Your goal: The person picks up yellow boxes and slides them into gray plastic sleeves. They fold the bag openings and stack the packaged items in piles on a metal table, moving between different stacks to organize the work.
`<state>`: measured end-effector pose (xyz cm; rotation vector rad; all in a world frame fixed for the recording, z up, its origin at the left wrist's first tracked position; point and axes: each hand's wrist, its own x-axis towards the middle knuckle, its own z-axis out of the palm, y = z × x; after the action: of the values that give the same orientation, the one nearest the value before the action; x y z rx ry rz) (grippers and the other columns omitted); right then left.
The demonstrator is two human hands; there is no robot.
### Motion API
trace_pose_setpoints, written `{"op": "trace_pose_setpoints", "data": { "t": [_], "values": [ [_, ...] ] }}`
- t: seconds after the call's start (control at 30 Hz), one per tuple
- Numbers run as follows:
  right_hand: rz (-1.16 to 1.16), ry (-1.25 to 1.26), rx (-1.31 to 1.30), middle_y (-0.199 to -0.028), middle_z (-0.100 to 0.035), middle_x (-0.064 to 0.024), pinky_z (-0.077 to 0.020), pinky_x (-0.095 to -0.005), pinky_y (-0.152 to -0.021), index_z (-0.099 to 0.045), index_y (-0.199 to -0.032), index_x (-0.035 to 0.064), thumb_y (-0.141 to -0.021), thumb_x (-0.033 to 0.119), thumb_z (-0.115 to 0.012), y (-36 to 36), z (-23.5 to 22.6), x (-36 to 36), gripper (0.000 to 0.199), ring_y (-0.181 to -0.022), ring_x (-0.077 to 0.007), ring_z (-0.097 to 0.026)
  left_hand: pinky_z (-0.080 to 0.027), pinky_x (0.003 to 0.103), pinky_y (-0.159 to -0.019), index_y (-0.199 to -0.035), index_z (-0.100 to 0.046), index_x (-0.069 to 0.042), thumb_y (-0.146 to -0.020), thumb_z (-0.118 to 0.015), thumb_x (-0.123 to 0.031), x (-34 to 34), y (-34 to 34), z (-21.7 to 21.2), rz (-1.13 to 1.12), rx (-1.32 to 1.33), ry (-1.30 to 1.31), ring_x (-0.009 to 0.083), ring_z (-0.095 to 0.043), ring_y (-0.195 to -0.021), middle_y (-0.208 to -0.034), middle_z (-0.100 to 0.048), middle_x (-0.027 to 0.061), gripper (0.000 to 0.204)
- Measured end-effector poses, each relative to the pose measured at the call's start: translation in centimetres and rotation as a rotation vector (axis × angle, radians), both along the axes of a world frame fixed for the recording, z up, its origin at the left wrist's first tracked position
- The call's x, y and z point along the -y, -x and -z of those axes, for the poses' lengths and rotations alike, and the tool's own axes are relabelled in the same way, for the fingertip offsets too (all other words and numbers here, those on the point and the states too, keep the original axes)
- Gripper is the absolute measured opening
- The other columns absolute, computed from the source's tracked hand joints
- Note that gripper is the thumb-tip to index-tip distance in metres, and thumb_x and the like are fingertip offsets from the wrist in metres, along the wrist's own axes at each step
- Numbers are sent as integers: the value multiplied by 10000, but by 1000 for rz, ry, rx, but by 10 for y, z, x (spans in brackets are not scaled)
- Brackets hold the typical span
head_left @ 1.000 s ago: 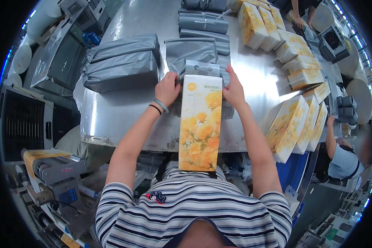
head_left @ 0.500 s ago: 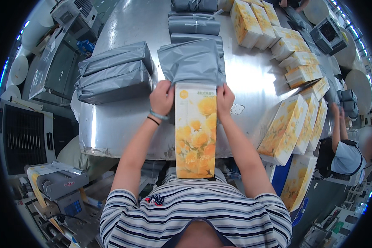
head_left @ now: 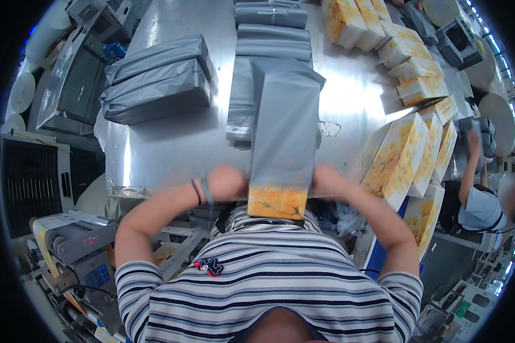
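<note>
A long floral pack point(head_left: 277, 201), white and yellow, lies in front of me with its near end against my shirt. A grey plastic bag point(head_left: 285, 123) covers most of it; only the flowered near end shows. My left hand point(head_left: 226, 182) is closed on the bag's left edge near its mouth. On the right edge, my right hand point(head_left: 331, 180) grips the bag as well. Both hands are blurred by motion, and their fingertips are hidden against the bag. Beneath the far part of the pack lies a stack of flat grey bags point(head_left: 240, 114).
Two filled grey bags point(head_left: 154, 91) lie at left on the metal table point(head_left: 171, 154). More floral packs point(head_left: 395, 157) stand along the right side. A machine with a roller point(head_left: 77, 237) is at lower left. At far right a co-worker point(head_left: 480, 203) handles grey packages.
Both hands have come toward me, drawing the grey bag down over the floral pack. Earlier only its far end was inside; now just the near end shows.
</note>
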<state>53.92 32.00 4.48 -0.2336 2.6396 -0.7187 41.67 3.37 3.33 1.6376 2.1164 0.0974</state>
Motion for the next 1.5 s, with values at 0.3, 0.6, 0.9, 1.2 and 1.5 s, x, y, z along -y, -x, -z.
{"op": "trace_pose_setpoints", "data": {
  "t": [0.3,0.6,0.9,1.2,1.5],
  "values": [
    [-145,97,424,-688,-662,-148,-503,-362,-655,-676,-787,11,-764,168,-620,-22,-20,18,168,-665,-244,-654,-493,323,-604,-775,-581,-29,-905,-536,-180,0,14,9,-582,526,-377,208,-598,-593,-694,-606,85,204],
    [730,709,-109,-938,-665,-92,-488,-312,-734,-655,-967,6,-820,159,-684,39,38,89,215,-831,-188,-625,-482,194,-596,-986,-629,1,-956,-527,-163,15,-17,38,-944,1142,-475,43,-589,-644,-714,-623,4,196],
    [777,1083,-234,-909,-659,-90,-501,-314,-726,-595,-952,-34,-927,134,-558,23,27,111,174,-798,-143,-600,-507,214,-621,-1001,-640,29,-937,-551,-134,21,-3,34,-781,1164,-459,64,-606,-678,-791,-653,22,196],
    [223,-229,130,-1104,-581,-183,-481,-455,-821,-588,-1061,48,-821,46,-517,-163,34,-4,250,-965,-394,-570,-395,347,-1017,-1307,-501,-124,-830,-595,-66,14,32,-33,-418,-218,-749,200,-505,-1185,-1347,-489,75,489],
    [-333,-19,-509,-1289,-521,-14,-341,-395,-1057,-683,-986,104,-764,57,-592,0,-6,-36,244,-1235,-202,-461,-449,340,-976,-944,-667,-52,-723,-594,12,-11,58,-19,316,-380,-714,225,-534,-1175,-1226,-581,80,241]
  ]
}}
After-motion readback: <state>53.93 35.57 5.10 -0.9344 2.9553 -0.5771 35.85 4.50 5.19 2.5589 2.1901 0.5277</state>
